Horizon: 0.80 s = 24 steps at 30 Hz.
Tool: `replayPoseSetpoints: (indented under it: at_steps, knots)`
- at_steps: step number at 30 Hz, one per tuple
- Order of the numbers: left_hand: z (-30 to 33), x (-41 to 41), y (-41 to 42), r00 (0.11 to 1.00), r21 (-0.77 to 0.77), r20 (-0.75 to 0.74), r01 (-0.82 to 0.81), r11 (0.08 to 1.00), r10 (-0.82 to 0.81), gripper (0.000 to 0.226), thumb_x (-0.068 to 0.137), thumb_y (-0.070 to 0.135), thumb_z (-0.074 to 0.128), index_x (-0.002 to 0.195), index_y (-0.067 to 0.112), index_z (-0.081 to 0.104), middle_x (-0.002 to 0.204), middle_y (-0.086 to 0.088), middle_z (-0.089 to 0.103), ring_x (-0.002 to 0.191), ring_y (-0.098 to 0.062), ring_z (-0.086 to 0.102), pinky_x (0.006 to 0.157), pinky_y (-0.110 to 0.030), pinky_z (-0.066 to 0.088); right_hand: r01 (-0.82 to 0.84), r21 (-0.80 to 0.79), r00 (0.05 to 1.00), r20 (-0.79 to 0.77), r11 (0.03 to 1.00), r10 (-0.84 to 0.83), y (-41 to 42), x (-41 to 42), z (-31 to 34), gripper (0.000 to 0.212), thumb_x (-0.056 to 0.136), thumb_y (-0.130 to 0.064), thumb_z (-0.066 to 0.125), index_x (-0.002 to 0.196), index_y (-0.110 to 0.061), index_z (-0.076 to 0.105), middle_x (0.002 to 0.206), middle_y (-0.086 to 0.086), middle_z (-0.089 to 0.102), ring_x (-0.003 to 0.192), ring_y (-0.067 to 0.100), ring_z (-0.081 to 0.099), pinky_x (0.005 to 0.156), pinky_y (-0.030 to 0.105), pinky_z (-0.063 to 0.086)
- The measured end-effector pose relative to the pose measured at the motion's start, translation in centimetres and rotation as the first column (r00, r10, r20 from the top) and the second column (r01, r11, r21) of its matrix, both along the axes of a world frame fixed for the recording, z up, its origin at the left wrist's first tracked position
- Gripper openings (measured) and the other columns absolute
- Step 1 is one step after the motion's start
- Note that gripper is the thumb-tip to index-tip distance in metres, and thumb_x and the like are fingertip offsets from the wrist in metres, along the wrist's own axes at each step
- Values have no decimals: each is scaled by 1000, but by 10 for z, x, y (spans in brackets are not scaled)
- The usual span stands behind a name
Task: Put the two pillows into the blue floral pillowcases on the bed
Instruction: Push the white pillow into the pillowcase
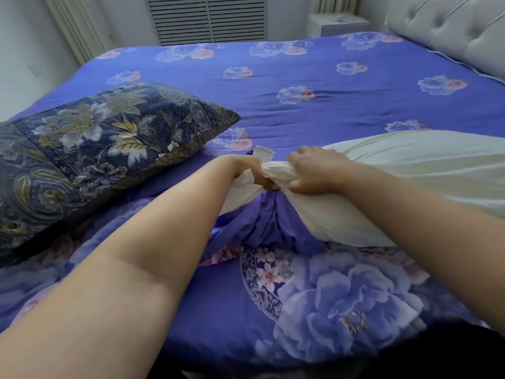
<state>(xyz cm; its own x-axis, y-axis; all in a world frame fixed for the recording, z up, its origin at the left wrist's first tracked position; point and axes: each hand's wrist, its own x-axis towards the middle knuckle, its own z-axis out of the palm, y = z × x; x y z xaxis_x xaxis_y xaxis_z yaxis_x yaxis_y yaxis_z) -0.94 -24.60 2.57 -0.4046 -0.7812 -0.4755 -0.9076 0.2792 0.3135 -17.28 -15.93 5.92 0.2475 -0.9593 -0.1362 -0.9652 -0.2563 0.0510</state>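
Head view, looking down across a bed (314, 110) covered in a blue sheet printed with pale flowers. At the centre of the frame, two bare forearms reach forward from the lower corners and meet at one bunched corner of a cream pillow (410, 173), whose body stretches off toward the right edge. The left hand (251, 170) is curled tight around the gathered corner, and the right hand (314, 170) grips the same bunch just beside it, fingers wrapped over the cloth; a small white care label (263, 154) sticks up between them. Directly below the hands, a blue floral pillowcase (287, 269) lies crumpled across the lower centre, its folds heaped against the pillow's underside; where its opening lies cannot be told. At the left of the frame a second pillow (103, 149) rests on the sheet, well apart, wearing a dark navy and gold floral cover. In the upper right stands a tufted pale headboard (451, 28). To do this step well, it would likely help to keep the corner squeezed small, find and spread the case's mouth, then drive that corner deep into a far corner of the case before letting go.
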Motion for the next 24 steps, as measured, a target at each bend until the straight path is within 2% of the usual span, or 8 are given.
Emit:
replayPoseSetpoints:
  at_steps: [2,4,9,13,16,19,21,24]
  knots:
    - [-1,1,1,1000,13,-13,-3,1000,4,25,78,35,70,94,17,63,90,4,61,88,-17,56,80,-30,43,-70,-31,996,-54,997,68,7,7,-9,72,79,-58,53,135,-17,37,139,7,45,125,28,45,103,43,34]
    - [0,0,5,1000,17,-21,-16,1000,16,34,75,38,71,101,16,66,93,2,63,87,-16,58,80,-31,44,-26,102,999,41,994,22,9,6,-9,89,69,-68,61,137,-18,34,140,4,47,124,25,47,101,41,39]
    - [8,-6,23,993,62,-103,-49,997,55,30,74,33,74,98,16,66,86,3,64,79,-15,57,75,-27,44,34,290,994,92,957,-63,0,5,5,110,59,-62,77,146,-22,22,146,3,37,130,24,41,106,40,35]
    - [14,-8,58,996,-117,-89,-40,992,30,27,75,30,74,87,17,54,66,5,54,64,-13,52,61,-25,38,112,332,986,-152,937,-64,-2,16,11,131,57,-68,75,150,-31,-11,158,6,-13,144,35,13,114,49,20]
    - [7,-3,93,991,-279,-113,-95,956,65,28,71,37,75,83,16,60,68,1,58,70,-21,57,61,-27,42,43,235,930,-364,971,47,3,24,6,140,49,-81,68,147,-32,-19,155,3,-25,144,34,-14,114,58,-3]
    - [0,6,120,989,-394,-125,-117,912,72,44,68,50,74,96,17,67,94,-4,60,86,-24,60,67,-29,41,-133,199,956,-233,971,178,10,20,-9,139,50,-79,67,150,-25,-11,159,4,5,146,24,-3,115,50,-10]
    - [-1,8,133,992,-431,-114,-101,897,57,52,69,56,72,103,17,66,103,-7,57,92,-26,60,70,-28,38,-176,162,973,-119,971,196,21,17,-17,136,50,-77,69,151,-21,-3,149,5,36,139,22,28,117,40,8]
    - [0,11,147,1000,-568,-8,-19,823,17,63,68,64,67,112,20,63,112,-5,52,106,-26,53,83,-32,36,-150,116,986,-49,982,157,34,17,-23,125,46,-75,70,146,-21,18,131,1,54,116,24,51,97,35,39]
